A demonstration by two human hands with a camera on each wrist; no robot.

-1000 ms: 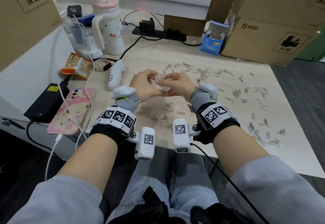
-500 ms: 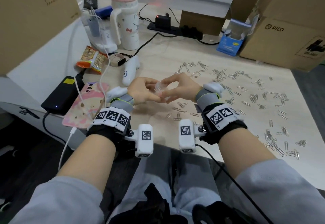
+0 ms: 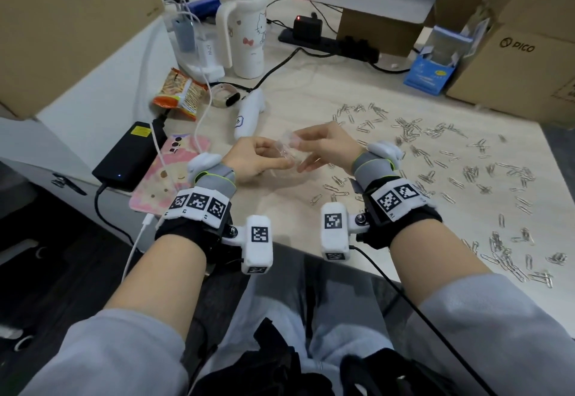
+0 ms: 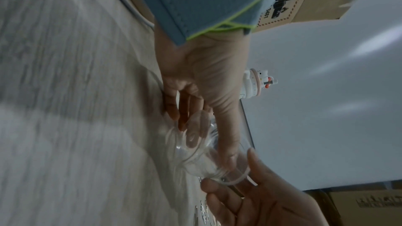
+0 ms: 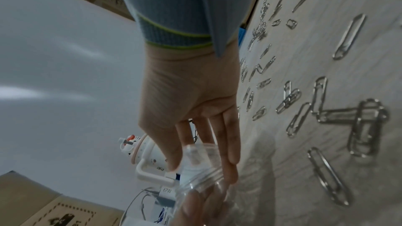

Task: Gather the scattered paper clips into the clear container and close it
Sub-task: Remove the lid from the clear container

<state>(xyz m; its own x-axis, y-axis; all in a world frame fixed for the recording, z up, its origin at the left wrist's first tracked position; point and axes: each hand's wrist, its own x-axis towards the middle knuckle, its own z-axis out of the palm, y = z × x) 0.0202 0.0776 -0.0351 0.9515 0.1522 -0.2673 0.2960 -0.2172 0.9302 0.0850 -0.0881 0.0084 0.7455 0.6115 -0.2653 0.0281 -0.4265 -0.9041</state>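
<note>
Above desk edge [image 3: 289, 240], both hands' fingers gripping clear container [image 3: 284, 150], clips [image 3: 466, 174] scattered rt

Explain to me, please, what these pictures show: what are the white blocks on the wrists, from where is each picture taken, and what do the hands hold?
No machine here: a person works with bare hands. The white blocks are wrist cameras. One picture comes from a head camera; two look along each hand. The left hand holds a small clear plastic container, empty as far as shows; the right hand pinches its clear round lid, already off. Many silver metal paper clips lie scattered on the pale wooden table, mostly to the right.
</note>
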